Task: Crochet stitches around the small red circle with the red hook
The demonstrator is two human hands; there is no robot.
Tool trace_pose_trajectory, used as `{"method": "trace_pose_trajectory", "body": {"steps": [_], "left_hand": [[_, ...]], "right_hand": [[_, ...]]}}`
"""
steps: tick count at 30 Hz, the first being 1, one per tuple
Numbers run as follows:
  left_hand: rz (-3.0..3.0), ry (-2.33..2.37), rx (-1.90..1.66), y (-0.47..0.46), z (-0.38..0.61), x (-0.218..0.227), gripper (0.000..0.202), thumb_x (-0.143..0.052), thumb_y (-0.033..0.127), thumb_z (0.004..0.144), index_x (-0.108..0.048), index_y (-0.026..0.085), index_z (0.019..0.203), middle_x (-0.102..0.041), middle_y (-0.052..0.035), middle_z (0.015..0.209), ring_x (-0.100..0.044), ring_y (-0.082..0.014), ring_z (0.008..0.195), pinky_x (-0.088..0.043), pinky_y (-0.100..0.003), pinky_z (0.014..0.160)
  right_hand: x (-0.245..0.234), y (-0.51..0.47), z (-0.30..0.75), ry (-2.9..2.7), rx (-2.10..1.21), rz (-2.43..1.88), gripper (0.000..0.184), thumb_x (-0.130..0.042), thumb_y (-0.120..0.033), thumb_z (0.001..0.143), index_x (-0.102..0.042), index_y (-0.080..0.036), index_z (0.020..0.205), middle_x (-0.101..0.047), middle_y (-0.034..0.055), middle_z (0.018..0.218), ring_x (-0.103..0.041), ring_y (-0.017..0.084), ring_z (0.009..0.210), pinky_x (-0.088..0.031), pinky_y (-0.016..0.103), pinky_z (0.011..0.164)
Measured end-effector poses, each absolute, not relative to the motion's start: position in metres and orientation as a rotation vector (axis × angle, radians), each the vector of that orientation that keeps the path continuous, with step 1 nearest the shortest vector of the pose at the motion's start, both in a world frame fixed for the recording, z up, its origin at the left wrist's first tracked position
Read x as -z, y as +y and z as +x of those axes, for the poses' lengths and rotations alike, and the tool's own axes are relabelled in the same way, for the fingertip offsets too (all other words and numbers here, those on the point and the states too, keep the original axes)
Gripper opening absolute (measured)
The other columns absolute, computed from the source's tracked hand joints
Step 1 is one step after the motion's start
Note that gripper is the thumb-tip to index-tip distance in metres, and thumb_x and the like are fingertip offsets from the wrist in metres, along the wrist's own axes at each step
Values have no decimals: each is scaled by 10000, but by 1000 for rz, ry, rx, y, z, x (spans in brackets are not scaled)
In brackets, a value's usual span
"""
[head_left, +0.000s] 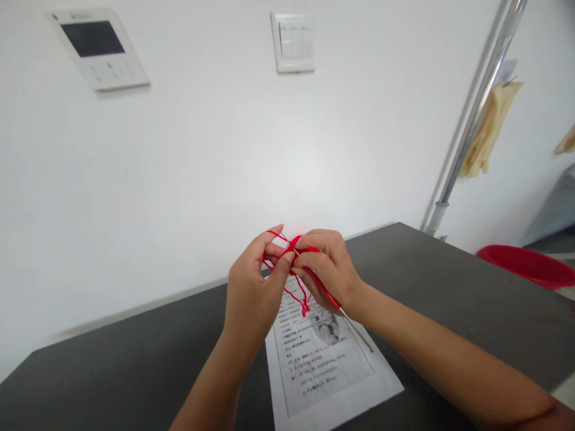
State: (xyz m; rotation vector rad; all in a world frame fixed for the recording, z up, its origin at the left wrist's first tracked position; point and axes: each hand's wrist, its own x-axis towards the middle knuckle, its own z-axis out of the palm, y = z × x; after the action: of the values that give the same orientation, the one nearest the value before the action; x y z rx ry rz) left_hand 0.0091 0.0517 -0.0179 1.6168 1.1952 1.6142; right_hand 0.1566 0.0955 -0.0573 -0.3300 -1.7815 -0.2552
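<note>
My left hand (252, 290) pinches a small piece of red crochet work between thumb and fingers, with red yarn (277, 234) looped over its raised index finger. My right hand (335, 266) is closed around a crochet hook (327, 290) with a red grip and a metal shaft that slants down to the lower right. The hook's tip meets the work between the two hands, where fingers partly hide it. A loose tangle of yarn (305, 308) dangles below the fingers, above a printed paper sheet (332, 398).
The dark grey table (431, 287) stands against a white wall bearing a switch panel (294, 43) and a screen panel (99, 51). At the right are a metal pole (476, 114), hanging yellowish gloves (489, 131) and a red basin (527, 263).
</note>
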Motion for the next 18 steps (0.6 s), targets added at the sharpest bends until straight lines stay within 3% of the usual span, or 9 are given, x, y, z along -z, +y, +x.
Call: {"method": "trace_pose_trajectory", "body": {"steps": [9, 18], "left_hand": [[2074, 1380, -1589, 64, -16, 12, 233, -679, 165, 800, -756, 208, 1015, -684, 2, 732, -615, -184, 684, -484, -307, 748], [2248, 1347, -1419, 70, -16, 18, 199, -625, 145, 848, -732, 197, 1008, -700, -33, 824, -624, -186, 745, -479, -306, 735]], "right_hand": [[37, 79, 170, -1911, -154, -399, 96, -596, -176, 968, -677, -204, 1010, -756, 83, 1003, -713, 203, 955, -569, 349, 856], [19, 78, 188, -1913, -596, -621, 130, -649, -240, 925, -732, -159, 866, -751, 33, 785, -671, 154, 682, -489, 251, 593]]}}
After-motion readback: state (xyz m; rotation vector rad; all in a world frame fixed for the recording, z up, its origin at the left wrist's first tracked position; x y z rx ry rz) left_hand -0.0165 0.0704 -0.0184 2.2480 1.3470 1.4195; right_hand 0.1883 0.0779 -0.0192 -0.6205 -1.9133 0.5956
